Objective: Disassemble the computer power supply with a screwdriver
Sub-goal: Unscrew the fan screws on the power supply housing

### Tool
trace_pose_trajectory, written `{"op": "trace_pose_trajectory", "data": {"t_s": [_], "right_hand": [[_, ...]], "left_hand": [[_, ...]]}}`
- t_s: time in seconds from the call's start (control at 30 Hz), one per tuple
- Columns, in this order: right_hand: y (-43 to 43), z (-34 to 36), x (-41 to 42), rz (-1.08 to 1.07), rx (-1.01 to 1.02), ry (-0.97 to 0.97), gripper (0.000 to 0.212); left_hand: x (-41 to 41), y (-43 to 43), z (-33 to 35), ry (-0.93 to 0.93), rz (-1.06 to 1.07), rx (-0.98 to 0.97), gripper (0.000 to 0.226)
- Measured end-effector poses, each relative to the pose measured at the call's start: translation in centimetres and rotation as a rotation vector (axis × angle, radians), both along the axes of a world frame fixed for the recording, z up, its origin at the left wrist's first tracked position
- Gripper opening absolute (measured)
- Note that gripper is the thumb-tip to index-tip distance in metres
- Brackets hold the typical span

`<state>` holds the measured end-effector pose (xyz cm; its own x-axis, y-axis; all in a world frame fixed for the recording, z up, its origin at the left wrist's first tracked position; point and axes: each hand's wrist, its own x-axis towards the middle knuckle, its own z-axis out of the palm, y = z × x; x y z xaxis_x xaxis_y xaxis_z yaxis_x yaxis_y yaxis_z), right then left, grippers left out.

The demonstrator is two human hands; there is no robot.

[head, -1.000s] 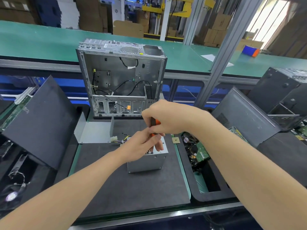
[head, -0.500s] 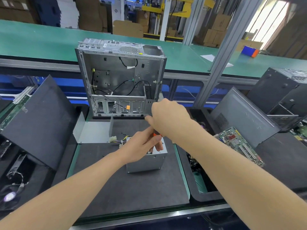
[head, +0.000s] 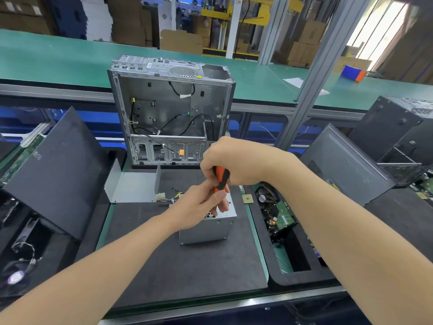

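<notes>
A grey metal power supply [head: 207,228] stands on the black mat [head: 187,266] in front of me, its coloured wires and white plug [head: 164,197] trailing to the left. An orange and black screwdriver [head: 221,178] stands upright over its top. My right hand [head: 232,164] grips the handle from above. My left hand [head: 203,205] holds the lower part of the screwdriver, fingers resting on the supply's top. The tip is hidden by my fingers.
An open, emptied computer case [head: 171,111] stands behind the mat, with a bent grey metal cover [head: 133,186] before it. Black side panels lean at left [head: 56,172] and right [head: 346,165]. A bin of boards and drives [head: 278,214] sits right of the mat.
My right hand shifted its hold on the handle, so more of the orange and black grip now shows. The left hand and the power supply stayed in place.
</notes>
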<state>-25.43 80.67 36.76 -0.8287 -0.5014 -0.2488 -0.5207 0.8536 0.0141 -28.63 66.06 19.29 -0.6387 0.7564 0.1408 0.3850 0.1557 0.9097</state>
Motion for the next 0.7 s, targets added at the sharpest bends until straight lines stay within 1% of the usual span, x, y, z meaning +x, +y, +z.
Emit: {"op": "trace_pose_trajectory", "data": {"t_s": [0.07,0.1,0.13,0.17,0.23,0.27,0.3,0.33,0.4,0.6,0.67,0.7], "right_hand": [[0.3,0.1,0.2,-0.026,-0.038,0.008,0.022],[0.3,0.0,0.4,-0.051,-0.036,0.016,0.015],[0.3,-0.2,0.6,-0.09,-0.028,0.041,0.013],[0.1,-0.6,0.8,-0.162,-0.013,0.086,0.025],[-0.8,-1.8,1.1,-0.375,0.026,0.221,0.056],[-1.4,-2.3,1.1,-0.468,0.06,0.282,0.065],[-1.8,-2.7,0.9,-0.523,0.087,0.318,0.068],[-1.9,-2.9,0.7,-0.548,0.094,0.327,0.064],[-1.7,-2.8,0.4,-0.521,0.061,0.292,0.049],[-0.5,-1.5,0.7,-0.245,-0.032,0.098,0.01],[0.0,-1.0,0.8,-0.157,-0.061,0.044,0.004],[0.2,-0.6,0.8,-0.122,-0.057,0.028,0.005]], "left_hand": [[0.1,0.0,0.0,0.009,0.006,0.001,0.018],[0.1,0.0,0.0,0.019,0.009,0.004,0.018],[0.1,0.0,0.0,0.02,0.012,0.009,0.018],[0.2,0.0,0.0,0.01,0.018,0.019,0.017],[0.4,0.2,0.0,-0.016,0.024,0.026,0.018],[0.5,0.3,0.1,-0.007,0.022,0.015,0.018],[0.5,0.4,0.2,0.012,0.014,0.006,0.017],[0.6,0.5,0.3,0.023,0.004,0.007,0.015],[0.6,0.4,0.5,0.016,-0.003,0.022,0.014],[0.3,0.1,0.5,-0.009,-0.002,0.055,0.016],[0.2,0.1,0.4,-0.03,0.006,0.052,0.02],[0.1,0.1,0.3,-0.043,0.008,0.05,0.02]]}}
